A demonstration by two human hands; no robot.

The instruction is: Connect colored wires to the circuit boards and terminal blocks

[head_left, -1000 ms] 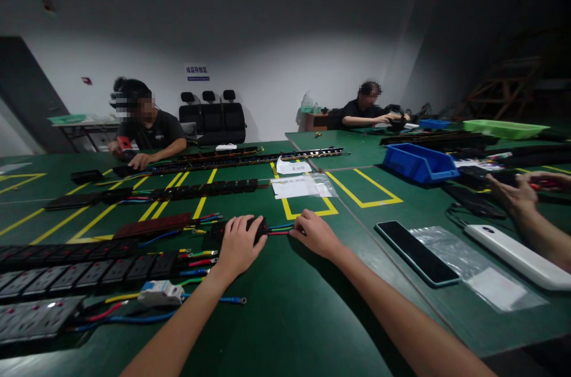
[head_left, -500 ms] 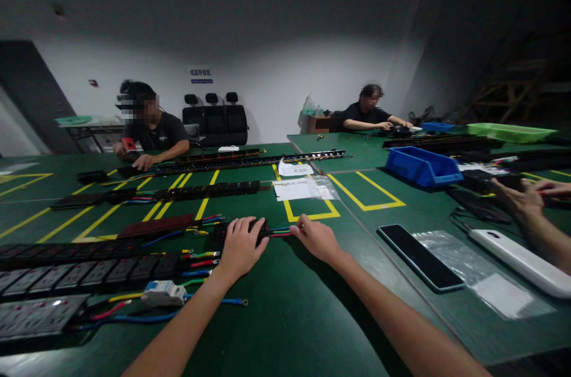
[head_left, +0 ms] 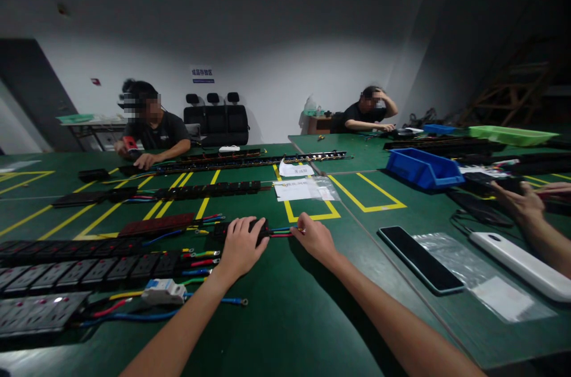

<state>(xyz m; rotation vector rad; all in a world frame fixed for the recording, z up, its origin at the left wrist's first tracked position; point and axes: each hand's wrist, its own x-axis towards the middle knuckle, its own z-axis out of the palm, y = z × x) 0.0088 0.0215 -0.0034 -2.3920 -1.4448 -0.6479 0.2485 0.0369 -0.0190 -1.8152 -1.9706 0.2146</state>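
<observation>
Fingers on the socket block, wires pinched

Left hand lies over the black socket block mid-frame, fingers together, curled on its far edge. Right hand is just right of it, fingertips bunched on the ends of the red, green and blue wires leaving the block. Blue bin right of centre, green tray upper right: can't see inside either.

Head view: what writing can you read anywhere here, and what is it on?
Wall sign: characters too small to read.
Sheet in clear sleeve: print blurred, unreadable.
White slip: marks blurred, unreadable.
Nothing else shows legible text.
</observation>
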